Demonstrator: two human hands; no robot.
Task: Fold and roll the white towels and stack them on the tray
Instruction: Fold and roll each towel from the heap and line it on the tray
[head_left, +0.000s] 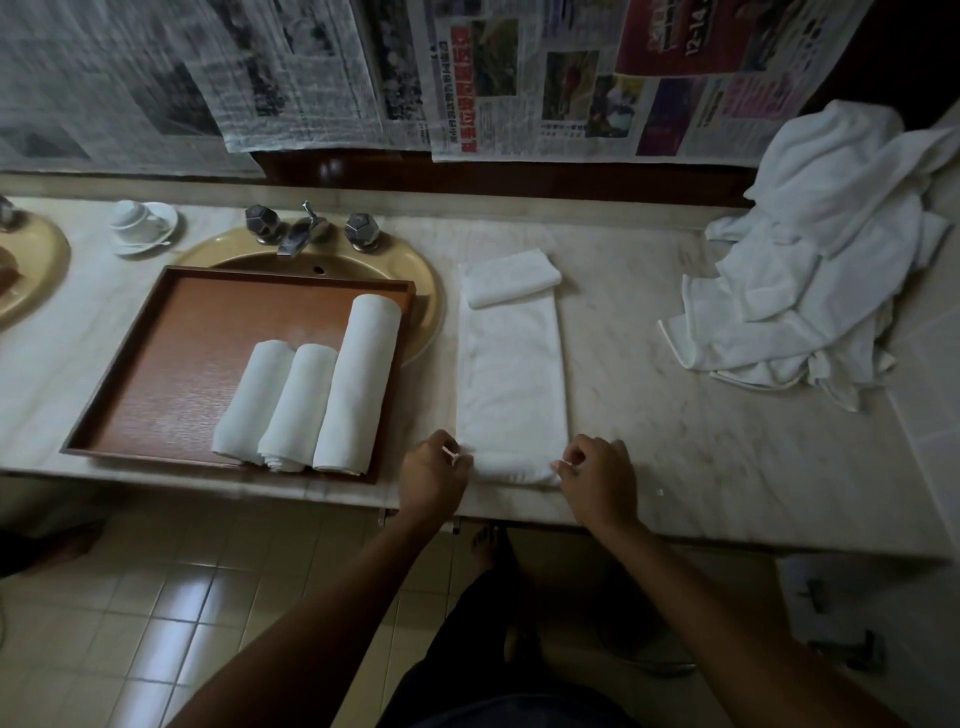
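Both hands are pinching the near end of a long folded towel (511, 374) lying on the counter (649, 332): the left hand (434, 480) is gripping its left corner, the right hand (597, 480) its right corner, fingers curled. At nine o'clock from it, three rolled towels (311, 389) are resting on the tray (182, 353). At two o'clock, loose towels (821, 260) are sitting heaped.

The scene is dim and underexposed, with dark corners at the frame's edges. Soft glare falls on the floor tiles (156, 639) at lower left. Wide-angle distortion bows the surface (675, 415), and the newspapers (311, 78) look smeared and soft.
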